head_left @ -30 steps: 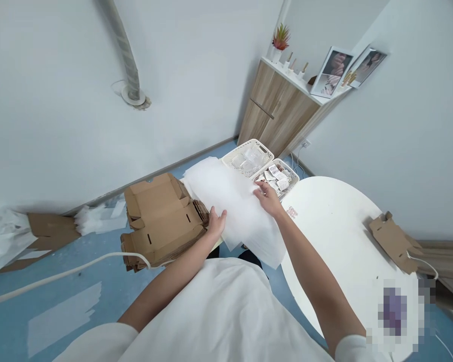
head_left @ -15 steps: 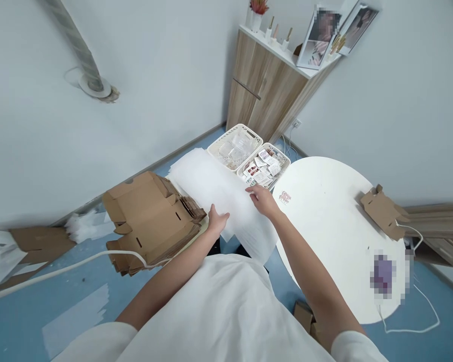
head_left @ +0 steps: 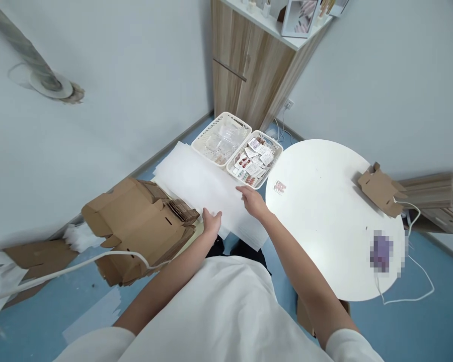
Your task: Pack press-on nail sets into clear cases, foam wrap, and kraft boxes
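A stack of thin white packing sheets [head_left: 191, 173], probably foam, lies in front of me, slanting down to the right. My left hand [head_left: 212, 222] is at its near edge, thumb and fingers apart; part of the fingers is hidden. Over the right part of the sheets is my right hand [head_left: 253, 202], forefinger stretched out and thumb apart from it. Whether either hand presses on the sheets, I cannot tell. Left of the stack are flattened brown cardboard boxes [head_left: 136, 221], piled up.
Behind the sheets stand a white basket [head_left: 201, 142] of clear plastic cases and another basket [head_left: 277, 156] full of press-on nail cards. A round white table [head_left: 320, 201] at right bears a nail card [head_left: 280, 187] and a folded carton [head_left: 379, 188]. A white cable [head_left: 79, 266] crosses the boxes.
The view has shifted, so the cabinet and baskets appear farther left and higher. Both hands remain at the sheets, and the sheets' near right corner appears flatter.
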Demonstrator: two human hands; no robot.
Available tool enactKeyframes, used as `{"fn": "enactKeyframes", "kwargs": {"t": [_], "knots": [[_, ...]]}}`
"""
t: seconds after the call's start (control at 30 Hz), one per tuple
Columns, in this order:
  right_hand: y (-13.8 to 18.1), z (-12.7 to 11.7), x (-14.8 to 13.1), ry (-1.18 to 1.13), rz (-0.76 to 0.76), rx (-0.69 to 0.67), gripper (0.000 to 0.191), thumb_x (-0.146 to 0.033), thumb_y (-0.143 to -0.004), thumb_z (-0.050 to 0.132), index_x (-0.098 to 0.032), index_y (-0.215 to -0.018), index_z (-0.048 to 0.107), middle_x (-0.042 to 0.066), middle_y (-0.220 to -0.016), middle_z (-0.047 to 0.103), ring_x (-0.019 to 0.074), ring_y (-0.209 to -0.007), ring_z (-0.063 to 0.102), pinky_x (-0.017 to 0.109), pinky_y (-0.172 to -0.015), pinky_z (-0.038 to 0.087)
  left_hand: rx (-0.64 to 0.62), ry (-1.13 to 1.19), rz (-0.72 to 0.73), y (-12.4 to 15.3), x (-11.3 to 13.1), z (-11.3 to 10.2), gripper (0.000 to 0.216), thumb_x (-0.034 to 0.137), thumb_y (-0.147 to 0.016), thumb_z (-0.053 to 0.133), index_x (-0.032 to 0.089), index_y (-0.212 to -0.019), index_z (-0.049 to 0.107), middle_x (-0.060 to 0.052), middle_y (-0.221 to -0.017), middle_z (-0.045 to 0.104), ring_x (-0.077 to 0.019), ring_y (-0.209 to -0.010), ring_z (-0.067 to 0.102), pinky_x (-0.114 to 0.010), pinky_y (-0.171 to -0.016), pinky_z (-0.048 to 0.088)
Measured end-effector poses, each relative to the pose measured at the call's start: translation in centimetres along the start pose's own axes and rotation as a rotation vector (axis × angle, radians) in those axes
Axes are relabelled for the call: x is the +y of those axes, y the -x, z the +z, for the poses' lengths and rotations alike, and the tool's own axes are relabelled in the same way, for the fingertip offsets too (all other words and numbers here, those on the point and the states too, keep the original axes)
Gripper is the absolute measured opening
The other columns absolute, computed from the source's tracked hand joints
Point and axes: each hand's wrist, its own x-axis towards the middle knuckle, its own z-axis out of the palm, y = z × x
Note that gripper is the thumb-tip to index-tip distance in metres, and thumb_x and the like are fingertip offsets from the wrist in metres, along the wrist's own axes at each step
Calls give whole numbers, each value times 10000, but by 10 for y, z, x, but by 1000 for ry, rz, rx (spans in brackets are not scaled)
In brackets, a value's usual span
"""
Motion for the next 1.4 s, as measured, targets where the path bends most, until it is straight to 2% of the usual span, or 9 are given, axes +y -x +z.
{"fn": "enactKeyframes", "kwargs": {"t": [0.1,0.27,0.5,0.67,0.8,0.9,1.1,1.23,1.4], "knots": [[-6,11,5,-7,-5,-39,532,-28,-762,331,-179,-1265,411,77,-1278,442,173,-1148,435,321,-942,379,108,-51,-107,1,7,-2,815,435,-774,470,141,-1360,-15,-167,-1444,111,-269,-1309,203,-365,-1016,295],[-15,30,14,-7,25,-135,573,-21,-732,380,-110,-1297,353,138,-1368,326,198,-1251,327,351,-996,331,76,-187,-128,1,19,-10,912,476,-721,519,125,-1363,-26,-169,-1439,-161,-307,-1326,-35,-395,-1055,184],[-20,46,20,70,54,-100,544,-84,-709,521,-100,-1242,414,178,-1403,243,292,-1310,186,449,-1013,273,-114,-377,-111,-7,18,-21,785,440,-710,538,153,-1352,189,-145,-1462,3,-335,-1317,-67,-478,-1046,112],[-25,37,23,13,78,-34,484,-104,-758,458,-161,-1237,418,148,-1297,403,236,-1149,441,391,-905,399,-133,-222,-105,-18,13,-18,789,386,-704,560,121,-1347,188,-165,-1456,61,-317,-1329,12,-454,-1049,150],[-35,22,22,-69,42,26,437,-125,-785,413,-201,-1215,425,98,-1143,514,156,-833,575,341,-796,452,-59,-45,46,-24,22,-14,718,299,-721,559,140,-1334,221,-143,-1442,166,-235,-1337,98,-369,-1076,149],[-51,11,23,-98,12,56,392,-153,-793,415,-205,-1180,453,80,-1060,549,143,-749,569,336,-775,449,30,48,203,-33,41,-14,656,260,-730,555,162,-1314,273,-132,-1407,266,-233,-1314,201,-376,-1070,193],[-108,0,43,-121,-55,97,356,-197,-777,444,-180,-1129,497,93,-1014,565,185,-844,551,353,-804,437,179,187,414,-75,96,-32,550,229,-733,554,218,-1250,367,-113,-1276,429,-225,-1148,447,-382,-885,427],[-163,-4,56,-55,-113,147,310,-201,-774,438,-167,-1062,549,111,-1047,548,228,-991,498,387,-879,393,244,186,389,-116,135,-50,381,236,-734,556,210,-1110,501,-90,-1149,527,-200,-1062,510,-350,-828,460],[-232,-14,75,143,-35,246,442,-201,-763,447,-139,-1201,438,156,-1267,398,276,-1155,369,426,-936,318,160,285,213,-175,175,-50,435,257,-695,614,179,-1110,508,-112,-1179,525,-211,-1028,540,-357,-840,456]]}}
